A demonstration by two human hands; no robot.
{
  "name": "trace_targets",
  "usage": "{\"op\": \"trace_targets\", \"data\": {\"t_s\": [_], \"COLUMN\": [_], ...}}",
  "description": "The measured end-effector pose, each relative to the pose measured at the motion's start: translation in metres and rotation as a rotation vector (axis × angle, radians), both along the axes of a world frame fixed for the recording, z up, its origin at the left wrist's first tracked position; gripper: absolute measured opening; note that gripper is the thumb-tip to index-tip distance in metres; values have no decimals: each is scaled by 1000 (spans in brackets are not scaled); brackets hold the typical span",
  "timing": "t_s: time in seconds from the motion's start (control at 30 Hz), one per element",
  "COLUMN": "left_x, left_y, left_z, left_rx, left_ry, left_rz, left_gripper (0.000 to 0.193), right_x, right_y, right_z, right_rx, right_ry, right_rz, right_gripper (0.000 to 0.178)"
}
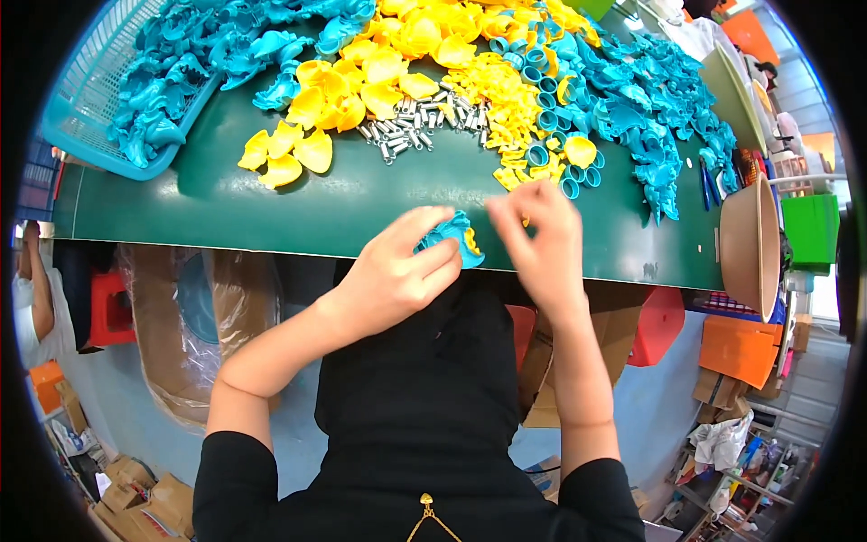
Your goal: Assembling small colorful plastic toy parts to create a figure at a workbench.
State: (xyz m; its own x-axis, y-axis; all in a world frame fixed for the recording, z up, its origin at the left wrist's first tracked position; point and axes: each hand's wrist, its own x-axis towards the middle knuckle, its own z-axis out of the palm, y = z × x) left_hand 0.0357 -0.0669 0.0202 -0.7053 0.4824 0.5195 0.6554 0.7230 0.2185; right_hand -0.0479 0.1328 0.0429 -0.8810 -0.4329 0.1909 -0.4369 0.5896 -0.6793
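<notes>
Holding a blue plastic piece [449, 237] with a bit of yellow set in it, at the near edge of the green worktop [271, 203], just above the lap. Left hand [397, 271] cupping it from below and from the left, fingers [432, 260] curled and pressed together around the piece. Right hand [540, 244] hovering just beside it on the right, fingers [502, 217] bent and pinching a small yellow part [524, 219], mostly hidden, so hard telling its shape. Lying farther back on the worktop: a loose heap of yellow shells [361, 90], a scatter of small metal springs [415, 122] in the middle, a mound of tiny yellow bits [506, 99], and blue rings [546, 135] beside them. Spreading along the right side, a pile of blue pieces [659, 117]. Sitting at the far left corner, a light blue basket [90, 126] filled with more blue pieces. Resting at the right edge, a tan bowl [750, 244] tilted on its side. Showing below the worktop, cardboard boxes [578, 352] and orange stools [741, 348] on the floor.
</notes>
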Motion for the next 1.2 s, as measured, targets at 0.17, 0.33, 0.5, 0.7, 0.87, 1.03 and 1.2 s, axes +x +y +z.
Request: {"op": "trace_targets", "data": {"t_s": [0.17, 0.33, 0.5, 0.7, 0.87, 1.03, 1.2], "left_x": [22, 21, 10, 9, 8, 10, 5], "left_y": [14, 20, -2, -4, -4, -6, -7], "left_z": [4, -11, -15, -21, -21, -23, -22], "left_rx": [-87, 121, 154, 179, 202, 231, 230], "left_ry": [38, 11, 30, 58, 46, 26, 40], "left_rz": [270, 312, 147, 126, 109, 100, 65], "left_gripper": [23, 30, 33, 27, 30, 33, 30], "right_x": [-60, -59, -4, 12, 15, 14, 11], "right_y": [-41, -35, -10, -4, -3, -2, -4], "right_z": [-10, -6, 16, 1, -4, -6, -3], "right_rx": [293, 314, -183, -328, -368, -441, -349], "right_ry": [500, 576, -172, -738, -757, -742, -734], "right_rz": [-218, -131, -2, 67, 24, 6, -17], "right_gripper": [14, 12, 8, 15, 16, 17, 16]}}
